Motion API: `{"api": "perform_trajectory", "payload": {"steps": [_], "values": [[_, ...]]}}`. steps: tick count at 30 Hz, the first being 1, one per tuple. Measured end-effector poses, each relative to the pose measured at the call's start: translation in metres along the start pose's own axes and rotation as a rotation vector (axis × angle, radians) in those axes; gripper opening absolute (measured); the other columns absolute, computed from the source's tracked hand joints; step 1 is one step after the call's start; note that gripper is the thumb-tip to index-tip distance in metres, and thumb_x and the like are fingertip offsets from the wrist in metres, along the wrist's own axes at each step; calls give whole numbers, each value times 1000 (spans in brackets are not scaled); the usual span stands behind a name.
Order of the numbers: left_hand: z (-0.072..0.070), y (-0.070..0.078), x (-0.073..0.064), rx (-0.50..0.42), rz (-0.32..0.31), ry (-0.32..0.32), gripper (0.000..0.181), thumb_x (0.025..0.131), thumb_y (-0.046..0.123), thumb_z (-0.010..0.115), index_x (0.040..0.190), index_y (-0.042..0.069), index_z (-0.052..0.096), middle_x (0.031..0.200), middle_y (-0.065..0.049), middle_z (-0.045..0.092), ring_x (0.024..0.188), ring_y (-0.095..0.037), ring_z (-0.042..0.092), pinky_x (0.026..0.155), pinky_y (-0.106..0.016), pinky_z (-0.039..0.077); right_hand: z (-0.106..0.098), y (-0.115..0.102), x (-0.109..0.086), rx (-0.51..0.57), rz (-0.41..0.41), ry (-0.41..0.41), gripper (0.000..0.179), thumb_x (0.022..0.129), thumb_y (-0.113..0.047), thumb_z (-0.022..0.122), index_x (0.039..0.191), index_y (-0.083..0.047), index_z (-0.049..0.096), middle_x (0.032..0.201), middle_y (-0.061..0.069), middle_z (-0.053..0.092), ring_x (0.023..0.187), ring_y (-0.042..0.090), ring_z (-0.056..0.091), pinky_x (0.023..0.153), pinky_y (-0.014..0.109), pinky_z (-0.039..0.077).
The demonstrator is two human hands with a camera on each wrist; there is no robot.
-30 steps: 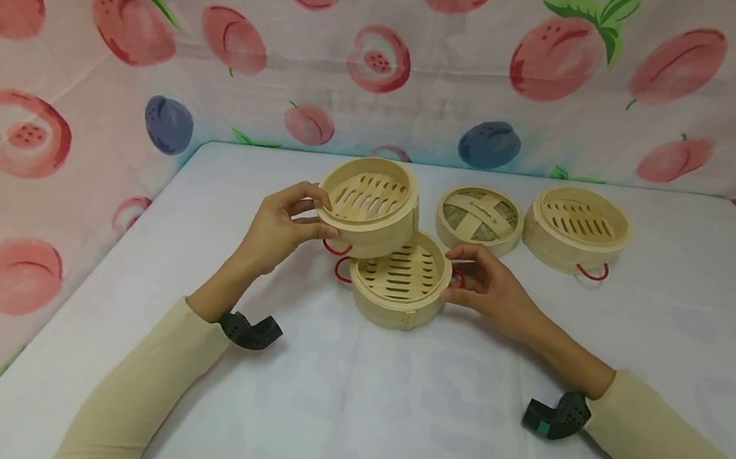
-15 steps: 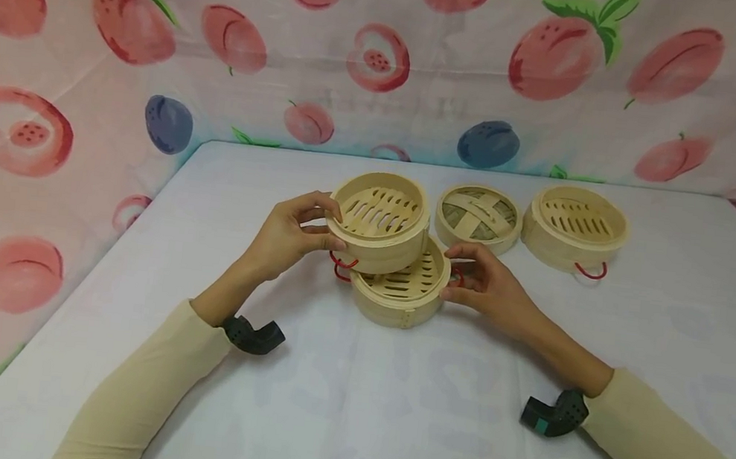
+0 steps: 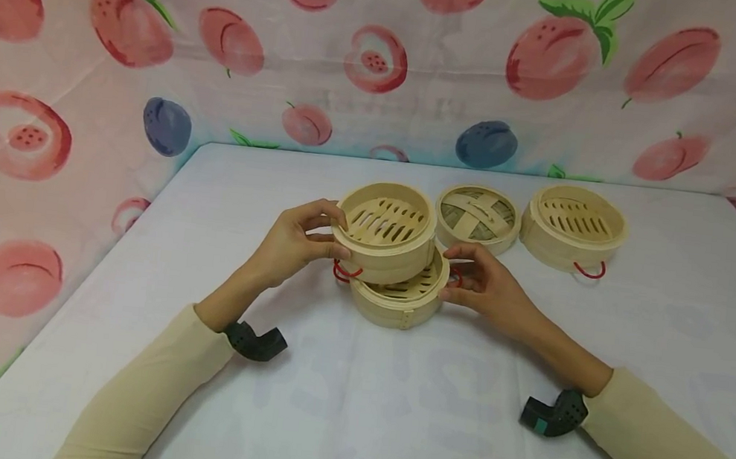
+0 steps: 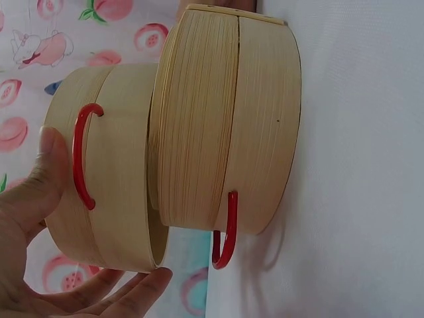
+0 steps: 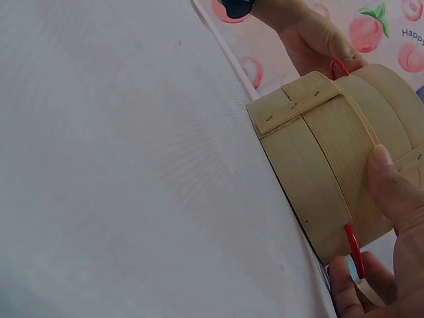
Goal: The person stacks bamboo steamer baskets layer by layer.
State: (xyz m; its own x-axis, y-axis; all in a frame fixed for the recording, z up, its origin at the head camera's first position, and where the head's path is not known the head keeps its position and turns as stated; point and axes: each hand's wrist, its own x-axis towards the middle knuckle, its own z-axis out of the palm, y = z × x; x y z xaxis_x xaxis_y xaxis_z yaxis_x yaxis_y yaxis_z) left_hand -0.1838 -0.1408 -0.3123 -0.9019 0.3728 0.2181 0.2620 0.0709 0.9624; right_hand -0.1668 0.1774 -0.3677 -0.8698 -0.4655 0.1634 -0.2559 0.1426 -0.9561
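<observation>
Pale bamboo steamer basket, round, slatted floor, red loop handle: held in the left hand, thumb on its outer wall, fingers at the rim; located above and slightly behind a second pale bamboo basket, offset from it and covering much of its slatted floor. Contact between the two cannot be told. Right hand grips the lower basket at its right side, near that side's red handle. Behind: round bamboo lid with crossed pale strips over a darker weave, just beyond the raised basket; right next to it, a third slatted bamboo basket with a red handle. Black curved device at each wrist, beige sleeves on both arms. Surface: white cloth-covered table, faintly marked. Behind it, a pink backdrop printed with peaches and blue fruit. Left wrist view adds the raised basket's open lower edge and a cartoon animal print on the backdrop. Right wrist view adds a stitched joint strip on the lower basket's wall, plus the printed word "Happy".
</observation>
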Motion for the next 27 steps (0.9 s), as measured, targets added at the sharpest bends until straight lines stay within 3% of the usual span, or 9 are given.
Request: {"api": "perform_trajectory", "payload": {"steps": [6,17,27], "values": [[2,1,-1,-17,9,-9,33,73,-15,75,99,-5,58,124,-16,49,107,-27,59,83,-37,53,0,0,0,19,-18,-8,54,83,-2,73,128,-2,44,126,13,47,108,26,56,85,25,49],[5,0,-2,-34,25,-29,34,72,-17,74,100,-7,58,120,-18,50,102,-25,60,84,-38,53,1,0,0,34,-27,1,55,82,0,74,127,-1,44,125,12,47,110,26,53,85,25,48],[9,2,-3,-32,11,-31,33,72,-17,74,99,-7,58,122,-18,50,116,-28,54,86,-37,52,2,-1,1,34,-54,30,73,78,2,76,139,-7,36,133,14,44,115,30,50,85,26,49]]}}
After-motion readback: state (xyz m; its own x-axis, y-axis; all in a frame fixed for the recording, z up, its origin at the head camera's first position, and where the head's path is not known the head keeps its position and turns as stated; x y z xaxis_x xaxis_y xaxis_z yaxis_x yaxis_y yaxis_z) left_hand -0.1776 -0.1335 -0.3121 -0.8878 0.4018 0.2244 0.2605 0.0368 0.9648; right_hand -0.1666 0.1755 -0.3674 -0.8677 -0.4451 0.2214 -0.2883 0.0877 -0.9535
